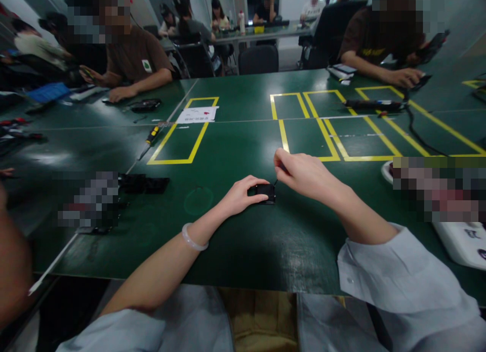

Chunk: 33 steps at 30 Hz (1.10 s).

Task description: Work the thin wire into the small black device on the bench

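A small black rectangular part (266,192) lies on the green table. My left hand (246,194), with a pale bracelet at its wrist, holds the part between thumb and fingers from the left side. Just to the right and a little higher, my right hand (299,171) is closed in a pinch. From under its fingers a thin dark piece (276,182) runs down to the right edge of the black part. Whether this is a wire or a slim tool cannot be made out. Most of it is hidden by my right hand.
Black parts (146,184) lie to the left. A yellow-black screwdriver (153,135) and a paper label (197,114) are farther back. Yellow tape outlines (332,139) mark the table. A white case (461,243) stands at right. Co-workers sit across; a person's arm (13,261) is at left.
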Each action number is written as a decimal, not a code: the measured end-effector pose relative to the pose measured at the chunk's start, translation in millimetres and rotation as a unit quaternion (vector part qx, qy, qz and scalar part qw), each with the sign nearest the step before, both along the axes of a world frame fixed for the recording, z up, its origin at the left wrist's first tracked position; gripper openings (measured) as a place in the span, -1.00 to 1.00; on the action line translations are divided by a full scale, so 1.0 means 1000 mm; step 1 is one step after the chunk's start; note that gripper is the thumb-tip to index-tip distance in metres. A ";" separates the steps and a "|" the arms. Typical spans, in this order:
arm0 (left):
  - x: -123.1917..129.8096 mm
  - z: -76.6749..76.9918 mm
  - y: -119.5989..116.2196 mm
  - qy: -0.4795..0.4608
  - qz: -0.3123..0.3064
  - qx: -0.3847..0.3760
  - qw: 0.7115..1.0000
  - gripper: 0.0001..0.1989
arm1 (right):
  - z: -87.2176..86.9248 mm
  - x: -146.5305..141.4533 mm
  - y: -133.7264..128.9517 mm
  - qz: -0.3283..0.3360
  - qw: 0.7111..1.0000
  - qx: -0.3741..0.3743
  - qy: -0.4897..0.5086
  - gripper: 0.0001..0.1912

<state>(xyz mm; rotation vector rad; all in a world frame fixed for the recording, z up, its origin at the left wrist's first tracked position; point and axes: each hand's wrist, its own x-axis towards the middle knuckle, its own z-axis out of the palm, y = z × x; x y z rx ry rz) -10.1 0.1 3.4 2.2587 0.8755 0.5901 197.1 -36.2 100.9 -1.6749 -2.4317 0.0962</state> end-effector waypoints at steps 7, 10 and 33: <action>0.000 -0.001 0.000 0.003 -0.004 0.000 1.000 -0.60 | 0.001 -0.001 0.000 -0.006 1.000 0.003 -0.014 -0.73; 0.000 -0.001 0.001 0.005 -0.004 -0.003 1.000 -0.60 | 0.001 -0.001 0.000 -0.014 1.000 0.006 -0.017 -0.74; 0.001 0.001 0.000 0.002 0.000 0.001 1.000 -0.61 | 0.000 0.001 0.002 -0.010 1.000 0.001 -0.015 -0.73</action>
